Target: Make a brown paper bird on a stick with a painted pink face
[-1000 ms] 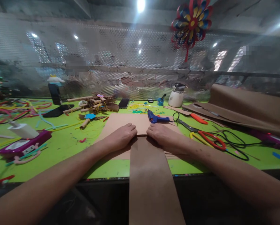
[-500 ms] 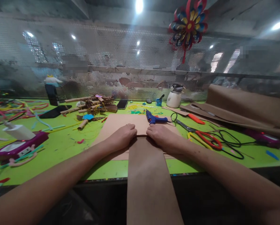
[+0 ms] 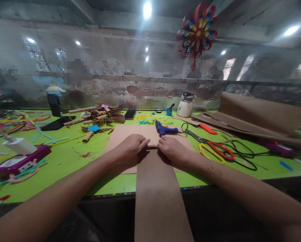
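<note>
A long brown paper strip (image 3: pixel 157 191) runs from the table's near edge up to a brown cardboard sheet (image 3: pixel 130 131) lying on the green table (image 3: pixel 64 161). My left hand (image 3: pixel 128 149) and my right hand (image 3: pixel 172 149) sit side by side at the strip's far end. Both have their fingers curled and pinched on that end, pressing it down against the cardboard. The fingertips of the two hands nearly touch.
A blue glue gun (image 3: pixel 164 128) lies just beyond my right hand. Scissors with red and yellow handles (image 3: pixel 216 148), a black cable (image 3: pixel 243 156) and brown paper sheets (image 3: pixel 256 116) lie to the right. To the left are paper rolls (image 3: pixel 97 114), coloured strips (image 3: pixel 16 121) and a purple box (image 3: pixel 21 158).
Both hands have drawn closer together at the strip's end, fingers curling into a tighter pinch. The view has shifted slightly left and down.
</note>
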